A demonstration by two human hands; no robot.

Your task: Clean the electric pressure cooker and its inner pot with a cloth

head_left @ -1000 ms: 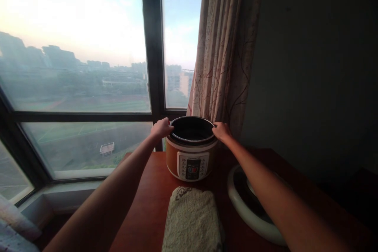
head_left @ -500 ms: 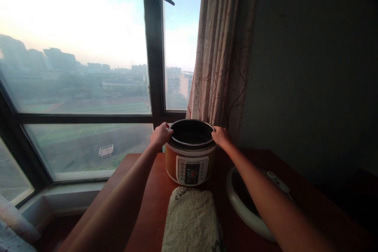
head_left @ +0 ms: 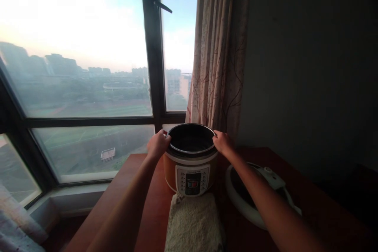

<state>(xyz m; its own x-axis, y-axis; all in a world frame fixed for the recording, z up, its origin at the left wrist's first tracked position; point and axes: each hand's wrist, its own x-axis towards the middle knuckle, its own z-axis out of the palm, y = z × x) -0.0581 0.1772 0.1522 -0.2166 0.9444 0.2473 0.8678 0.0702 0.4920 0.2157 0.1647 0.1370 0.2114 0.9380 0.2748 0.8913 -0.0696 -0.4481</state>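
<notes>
1. Gripping the left edge of the dark inner pot point(head_left: 190, 136), your left hand point(head_left: 158, 143) has its thumb and fingers closed on the rim.
2. Between your hands, straight ahead of you, lies the pot, over the brown-and-white cooker point(head_left: 170, 173). Its rim stands above the cooker's pale collar; how deep the lower part sits is hidden.
3. The opening is round, so you have no true long axis to line up. The line that matters, I judge, runs across it from grip to grip: your hands stand at opposite sides, almost level, neither nearer to the pot.
4. In front of the cooker's control panel point(head_left: 193, 181), on your side, the folded towel point(head_left: 193, 224) lies on the table point(head_left: 156, 208); whether it touches the cooker, I cannot tell.
5. Your right hand point(head_left: 223, 143) grasps the rim's right edge.
6. Farther right, the round lid point(head_left: 236, 201) lies on the table, partly covered by your right forearm.
</notes>
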